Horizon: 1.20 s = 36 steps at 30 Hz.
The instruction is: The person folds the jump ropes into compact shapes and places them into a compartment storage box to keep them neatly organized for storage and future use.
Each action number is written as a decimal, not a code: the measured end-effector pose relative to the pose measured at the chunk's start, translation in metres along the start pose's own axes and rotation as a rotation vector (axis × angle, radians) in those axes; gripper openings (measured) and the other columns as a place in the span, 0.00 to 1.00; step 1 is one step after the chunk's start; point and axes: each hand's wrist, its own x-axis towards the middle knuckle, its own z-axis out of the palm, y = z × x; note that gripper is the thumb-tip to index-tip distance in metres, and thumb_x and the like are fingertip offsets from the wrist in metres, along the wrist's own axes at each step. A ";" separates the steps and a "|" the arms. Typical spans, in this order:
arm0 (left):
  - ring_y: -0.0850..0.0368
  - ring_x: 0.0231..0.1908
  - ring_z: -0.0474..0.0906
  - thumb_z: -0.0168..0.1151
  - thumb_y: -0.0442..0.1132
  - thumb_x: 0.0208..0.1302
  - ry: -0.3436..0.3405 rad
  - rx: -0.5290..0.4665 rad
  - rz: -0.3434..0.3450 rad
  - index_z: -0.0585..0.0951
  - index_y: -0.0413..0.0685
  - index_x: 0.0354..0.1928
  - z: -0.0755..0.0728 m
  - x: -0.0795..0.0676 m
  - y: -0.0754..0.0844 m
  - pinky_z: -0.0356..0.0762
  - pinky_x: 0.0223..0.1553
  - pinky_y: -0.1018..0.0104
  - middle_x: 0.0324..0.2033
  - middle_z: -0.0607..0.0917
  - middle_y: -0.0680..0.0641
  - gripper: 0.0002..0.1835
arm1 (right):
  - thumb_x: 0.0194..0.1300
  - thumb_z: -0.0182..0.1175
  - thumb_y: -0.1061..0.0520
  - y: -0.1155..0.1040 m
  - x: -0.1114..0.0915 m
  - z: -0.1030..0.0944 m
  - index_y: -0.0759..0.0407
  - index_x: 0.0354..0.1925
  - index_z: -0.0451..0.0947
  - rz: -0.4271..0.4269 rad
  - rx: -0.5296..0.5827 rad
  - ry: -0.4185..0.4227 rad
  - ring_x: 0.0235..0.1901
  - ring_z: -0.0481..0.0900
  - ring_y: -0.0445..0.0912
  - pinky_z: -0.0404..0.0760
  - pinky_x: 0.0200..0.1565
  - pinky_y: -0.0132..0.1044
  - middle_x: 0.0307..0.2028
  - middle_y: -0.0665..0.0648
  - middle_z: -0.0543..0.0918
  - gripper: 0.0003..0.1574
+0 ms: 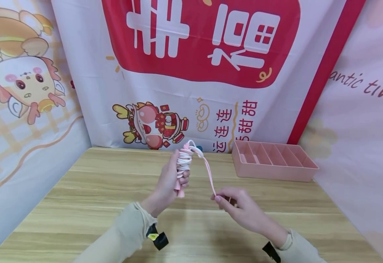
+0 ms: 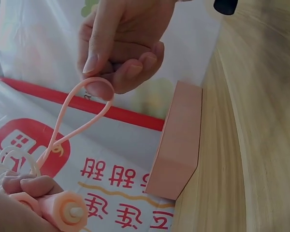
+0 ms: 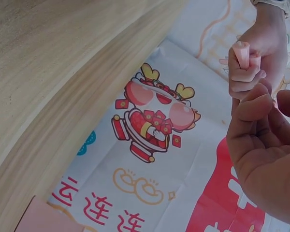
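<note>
A skipping rope point(image 1: 184, 160) with pink handles and white-and-pink cord is bundled upright in my left hand point(image 1: 163, 191). My left fingers wrap round the handles, whose pink ends point(image 1: 180, 193) stick out below the fist. White cord is coiled several times round the bundle above. From its top a doubled pink cord point(image 1: 208, 171) arcs down to the right. My right hand point(image 1: 242, 210) pinches that cord's looped end between thumb and finger. The left wrist view shows the pink loop point(image 2: 61, 113) at the right fingertips and a handle end point(image 2: 63, 210) beside the left fingers.
A pink divided box point(image 1: 273, 171) stands at the back right of the wooden table point(image 1: 112, 190). A printed cloth point(image 1: 96, 91) hangs behind the table's back edge, with more printed cloth on both sides.
</note>
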 end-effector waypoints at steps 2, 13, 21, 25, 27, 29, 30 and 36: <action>0.63 0.14 0.60 0.45 0.62 0.74 -0.003 0.030 0.014 0.73 0.44 0.45 0.002 -0.001 -0.001 0.59 0.14 0.72 0.18 0.69 0.51 0.26 | 0.73 0.57 0.58 0.000 0.000 0.000 0.51 0.42 0.83 0.009 -0.010 0.004 0.22 0.71 0.38 0.74 0.20 0.35 0.25 0.46 0.78 0.07; 0.58 0.20 0.68 0.39 0.55 0.77 -0.084 0.200 0.104 0.72 0.39 0.47 0.009 -0.009 -0.009 0.70 0.21 0.69 0.24 0.74 0.46 0.24 | 0.72 0.58 0.59 0.000 0.002 0.001 0.50 0.42 0.83 0.014 -0.057 0.066 0.24 0.73 0.39 0.75 0.22 0.35 0.27 0.45 0.79 0.07; 0.56 0.29 0.72 0.38 0.47 0.79 -0.154 0.281 0.138 0.66 0.39 0.62 0.015 -0.015 -0.012 0.75 0.32 0.67 0.34 0.76 0.42 0.21 | 0.72 0.58 0.57 0.000 0.004 -0.002 0.55 0.42 0.83 0.108 -0.015 0.158 0.23 0.74 0.41 0.75 0.22 0.34 0.27 0.50 0.79 0.07; 0.54 0.34 0.74 0.41 0.47 0.80 -0.191 0.336 0.146 0.61 0.41 0.68 0.017 -0.018 -0.014 0.76 0.38 0.64 0.39 0.76 0.38 0.23 | 0.72 0.58 0.57 0.000 0.005 -0.003 0.59 0.42 0.82 0.163 0.032 0.219 0.24 0.75 0.43 0.75 0.24 0.33 0.27 0.55 0.80 0.08; 0.54 0.37 0.76 0.43 0.46 0.80 -0.205 0.351 0.142 0.58 0.43 0.71 0.018 -0.020 -0.015 0.77 0.40 0.62 0.42 0.77 0.38 0.25 | 0.72 0.59 0.57 -0.001 0.006 -0.004 0.61 0.43 0.82 0.184 0.044 0.242 0.25 0.75 0.44 0.76 0.25 0.33 0.28 0.56 0.80 0.09; 0.54 0.39 0.77 0.44 0.45 0.79 -0.214 0.353 0.143 0.56 0.43 0.72 0.019 -0.020 -0.016 0.78 0.42 0.62 0.43 0.78 0.38 0.26 | 0.72 0.59 0.57 -0.001 0.006 -0.004 0.61 0.44 0.82 0.209 0.051 0.258 0.26 0.75 0.43 0.76 0.25 0.33 0.28 0.55 0.80 0.10; 0.54 0.40 0.77 0.45 0.45 0.79 -0.214 0.355 0.141 0.55 0.43 0.73 0.019 -0.021 -0.017 0.78 0.44 0.60 0.43 0.78 0.39 0.27 | 0.72 0.59 0.57 -0.001 0.006 -0.004 0.62 0.45 0.82 0.213 0.052 0.264 0.26 0.75 0.43 0.76 0.25 0.33 0.29 0.54 0.80 0.10; 0.52 0.46 0.79 0.52 0.41 0.76 -0.219 0.366 0.134 0.55 0.44 0.73 0.018 -0.019 -0.019 0.77 0.52 0.52 0.46 0.80 0.38 0.30 | 0.72 0.58 0.58 0.001 0.007 -0.006 0.63 0.45 0.81 0.254 0.080 0.284 0.26 0.76 0.46 0.77 0.26 0.33 0.30 0.59 0.80 0.10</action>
